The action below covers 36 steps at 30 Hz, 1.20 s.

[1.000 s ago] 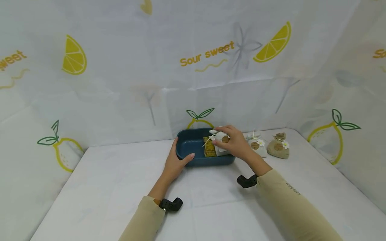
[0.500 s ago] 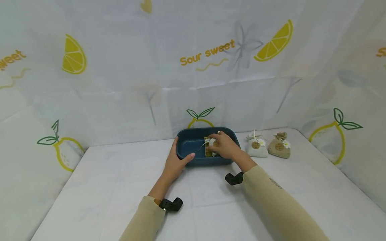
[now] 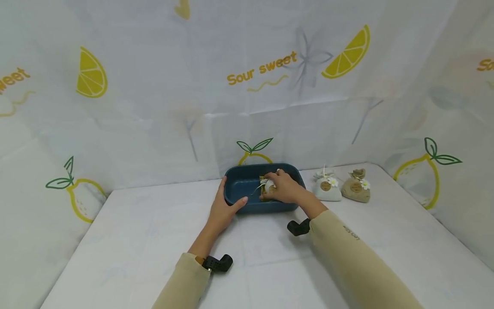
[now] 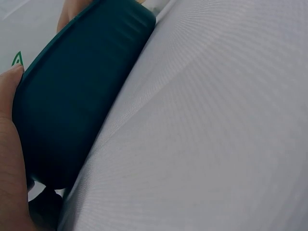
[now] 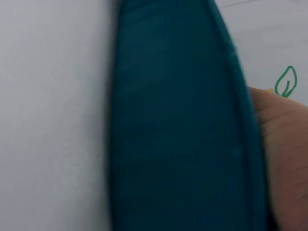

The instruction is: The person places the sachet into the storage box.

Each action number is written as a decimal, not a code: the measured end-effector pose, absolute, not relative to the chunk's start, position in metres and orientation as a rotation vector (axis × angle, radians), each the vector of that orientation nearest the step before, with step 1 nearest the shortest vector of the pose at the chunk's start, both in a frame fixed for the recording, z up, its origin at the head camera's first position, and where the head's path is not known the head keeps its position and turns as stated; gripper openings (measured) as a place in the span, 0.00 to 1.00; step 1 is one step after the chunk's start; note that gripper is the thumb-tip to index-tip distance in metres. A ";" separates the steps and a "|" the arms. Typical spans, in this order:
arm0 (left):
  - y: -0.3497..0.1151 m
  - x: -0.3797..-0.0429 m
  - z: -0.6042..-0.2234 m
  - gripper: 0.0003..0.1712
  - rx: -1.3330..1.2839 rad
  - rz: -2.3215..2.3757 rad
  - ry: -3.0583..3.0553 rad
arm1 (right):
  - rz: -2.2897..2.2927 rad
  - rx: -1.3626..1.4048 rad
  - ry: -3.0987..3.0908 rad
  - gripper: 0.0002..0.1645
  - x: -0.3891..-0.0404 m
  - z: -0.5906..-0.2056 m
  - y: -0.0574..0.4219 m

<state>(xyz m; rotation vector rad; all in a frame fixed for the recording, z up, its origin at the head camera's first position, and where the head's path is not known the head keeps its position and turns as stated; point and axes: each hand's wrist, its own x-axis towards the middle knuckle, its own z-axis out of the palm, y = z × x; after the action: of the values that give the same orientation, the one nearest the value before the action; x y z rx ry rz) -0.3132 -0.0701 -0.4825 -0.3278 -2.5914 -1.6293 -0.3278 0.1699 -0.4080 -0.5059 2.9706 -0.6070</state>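
Observation:
A dark blue rectangular tub (image 3: pixel 240 188) stands at the back of the table. My left hand (image 3: pixel 221 211) grips its left end, thumb over the front rim; the left wrist view shows the tub's outer wall (image 4: pixel 82 96) beside that thumb. Inside the tub's right half, my right hand (image 3: pixel 287 189) holds a small white drawstring sachet (image 3: pixel 269 184) with a pale cord, mostly covered by the fingers. A mustard-coloured patterned piece (image 3: pixel 263 191) lies just left of it, partly hidden. The right wrist view has mainly the tub's wall, with part of the right hand (image 5: pixel 286 149) beyond the rim.
Right of the tub, a pale sachet (image 3: pixel 323 195) and a tan sachet (image 3: pixel 355 194) sit side by side, each with a round tag and white flower. A white lemon-printed cloth (image 3: pixel 162 146) hangs close behind. White cloth covers the table (image 3: pixel 135 244).
My right hand has moved left and down into the tub with the white sachet, now lower over the mustard piece. My left hand has stayed on the tub's left end.

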 end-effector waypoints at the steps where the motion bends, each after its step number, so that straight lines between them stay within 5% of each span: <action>1: -0.070 -0.313 -0.482 0.60 -0.328 -1.629 -2.592 | -0.614 -0.517 2.958 0.47 -0.328 -0.407 0.171; 21: -0.071 -0.314 -0.484 0.60 -0.321 -1.642 -2.580 | -1.020 -0.606 3.240 0.36 -0.303 -0.392 0.246; 36: -0.070 -0.313 -0.484 0.59 -0.315 -1.611 -2.583 | -1.221 -0.375 3.330 0.46 -0.302 -0.420 0.305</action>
<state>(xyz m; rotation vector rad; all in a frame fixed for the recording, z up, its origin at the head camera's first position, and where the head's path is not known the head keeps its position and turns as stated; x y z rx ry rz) -0.3130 -0.0697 -0.4842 -0.3152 -2.5830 -1.6107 -0.3018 0.3051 -0.4196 -0.3748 3.3297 -1.2210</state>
